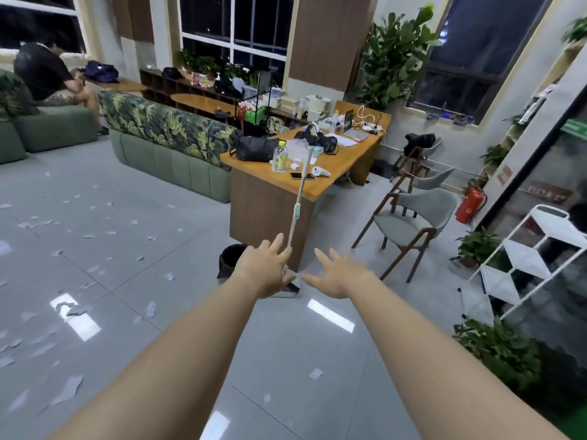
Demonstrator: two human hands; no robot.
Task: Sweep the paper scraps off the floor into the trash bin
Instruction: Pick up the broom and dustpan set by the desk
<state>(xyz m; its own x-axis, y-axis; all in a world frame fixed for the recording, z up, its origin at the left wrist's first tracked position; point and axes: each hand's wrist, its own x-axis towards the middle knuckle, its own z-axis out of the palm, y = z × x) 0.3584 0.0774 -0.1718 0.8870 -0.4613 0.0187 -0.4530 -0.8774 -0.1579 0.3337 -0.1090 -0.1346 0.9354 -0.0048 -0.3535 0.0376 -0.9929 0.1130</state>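
Note:
Both my arms reach forward. My left hand (265,268) is spread with straight fingers, just in front of a long pale broom handle (298,201) that leans against the wooden desk (263,198). My right hand (336,274) is open too, to the right of the handle, holding nothing. The broom's foot and a dustpan (290,287) sit on the floor between my hands, partly hidden. A black trash bin (230,257) stands beside the desk, left of my left hand. Several white paper scraps (68,308) lie scattered over the grey tiled floor on the left.
A green sofa (171,154) stands behind the scraps, with a seated person (47,74) on another sofa at the far left. Grey chairs (413,223) stand right of the desk. A white shelf (524,258), potted plants (495,350) and a red fire extinguisher (470,204) line the right side.

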